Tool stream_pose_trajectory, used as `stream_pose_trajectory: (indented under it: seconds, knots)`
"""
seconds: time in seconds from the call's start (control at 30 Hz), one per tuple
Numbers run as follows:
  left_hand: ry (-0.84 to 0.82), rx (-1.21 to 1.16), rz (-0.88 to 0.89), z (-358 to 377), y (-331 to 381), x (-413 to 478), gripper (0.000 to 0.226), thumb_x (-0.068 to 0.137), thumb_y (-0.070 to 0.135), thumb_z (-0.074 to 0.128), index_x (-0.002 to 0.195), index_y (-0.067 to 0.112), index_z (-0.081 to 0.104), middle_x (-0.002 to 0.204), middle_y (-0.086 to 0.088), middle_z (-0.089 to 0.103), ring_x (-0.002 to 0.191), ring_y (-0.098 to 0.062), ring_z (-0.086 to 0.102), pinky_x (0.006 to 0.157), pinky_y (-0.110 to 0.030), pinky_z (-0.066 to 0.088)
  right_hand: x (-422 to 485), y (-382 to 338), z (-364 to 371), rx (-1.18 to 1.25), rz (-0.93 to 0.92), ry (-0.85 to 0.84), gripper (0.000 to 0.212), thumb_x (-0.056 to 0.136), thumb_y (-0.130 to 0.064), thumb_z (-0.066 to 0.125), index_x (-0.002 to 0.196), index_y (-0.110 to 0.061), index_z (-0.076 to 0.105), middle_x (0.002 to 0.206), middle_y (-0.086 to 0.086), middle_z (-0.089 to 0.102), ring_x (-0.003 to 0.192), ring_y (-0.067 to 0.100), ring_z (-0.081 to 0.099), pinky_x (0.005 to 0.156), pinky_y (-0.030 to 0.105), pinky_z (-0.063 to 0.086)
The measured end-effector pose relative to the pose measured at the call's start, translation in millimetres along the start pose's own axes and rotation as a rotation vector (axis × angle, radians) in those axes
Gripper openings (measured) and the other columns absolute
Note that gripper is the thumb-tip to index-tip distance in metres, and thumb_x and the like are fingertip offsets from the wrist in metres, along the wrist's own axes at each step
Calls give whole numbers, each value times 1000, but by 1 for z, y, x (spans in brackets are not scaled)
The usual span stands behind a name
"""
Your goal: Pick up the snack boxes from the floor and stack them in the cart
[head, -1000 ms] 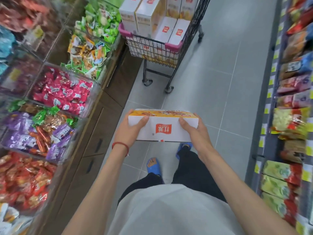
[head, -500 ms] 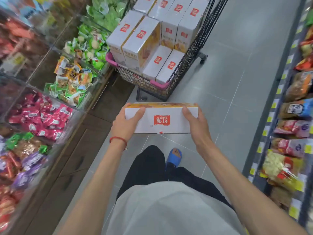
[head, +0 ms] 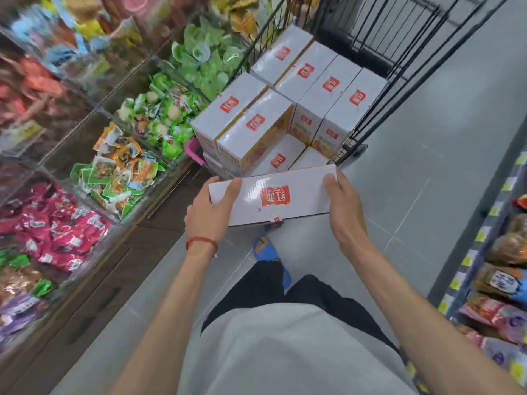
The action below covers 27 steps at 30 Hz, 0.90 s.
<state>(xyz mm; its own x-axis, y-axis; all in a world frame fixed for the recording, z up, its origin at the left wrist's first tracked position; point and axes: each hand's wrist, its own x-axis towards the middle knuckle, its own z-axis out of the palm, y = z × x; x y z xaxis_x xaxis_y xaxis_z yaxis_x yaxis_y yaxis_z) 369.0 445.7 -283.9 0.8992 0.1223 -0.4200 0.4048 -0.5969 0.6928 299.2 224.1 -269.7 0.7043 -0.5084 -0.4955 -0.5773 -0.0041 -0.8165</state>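
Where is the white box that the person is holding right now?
In the head view the snack box is mid-frame, gripped at each end by the left hand and right hand, just before the cart and its stacked boxes.

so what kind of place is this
Most likely a snack shop aisle: clear bins of wrapped snacks on one side, shelves of bagged goods on the other, and a wire cart stacked with boxes.

A: Markings on the near box (head: 302, 192)?
B: One red logo (head: 276, 196), upside down from here: 红派. A small ® mark (head: 258, 209) sits near it.
A: The boxes (head: 256, 124) in the cart (head: 399, 38)?
B: Same red logo on each; characters blurred. Packets (head: 119, 166): print illegible.
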Motion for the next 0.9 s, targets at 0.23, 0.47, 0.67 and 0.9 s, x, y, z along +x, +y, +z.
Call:
stream_pose_trajectory:
  seconds: [0.23, 0.47, 0.67, 0.9]
  knots:
    - [101, -24, -103, 15, 36, 32, 62, 78, 85, 49, 116, 38, 63, 105, 5, 69, 105, -27, 62, 96, -47, 52, 74, -44, 2, -34, -1, -76, 43, 105, -49, 42, 143, -38, 58, 137, -16, 62, 126, 12, 57, 107, 35, 43]
    - [202, -211, -316, 65, 61, 36, 50, 81, 79, 55, 105, 36, 64, 100, 11, 70, 95, -17, 67, 86, -47, 59, 157, -80, -9, -157, 10, -314, 25, 110, -38, 40, 128, -35, 58, 117, -12, 60, 117, 14, 57, 79, 19, 43]
    - [294, -365, -484, 111, 88, 38, 27, 91, 61, 60, 97, 34, 64, 97, 11, 71, 91, -14, 69, 75, -31, 56, 222, -91, -20, -302, -22, -517, 39, 109, -41, 40, 141, -29, 60, 124, -14, 66, 113, 8, 61, 97, 27, 50]
    - [347, -516, -632, 138, 99, 52, 23, 92, 58, 61, 99, 36, 60, 98, 11, 69, 94, -18, 69, 86, -39, 60, 263, -93, -18, -334, 32, -646, 31, 108, -41, 44, 129, -34, 66, 122, -12, 71, 117, 14, 65, 105, 47, 55]
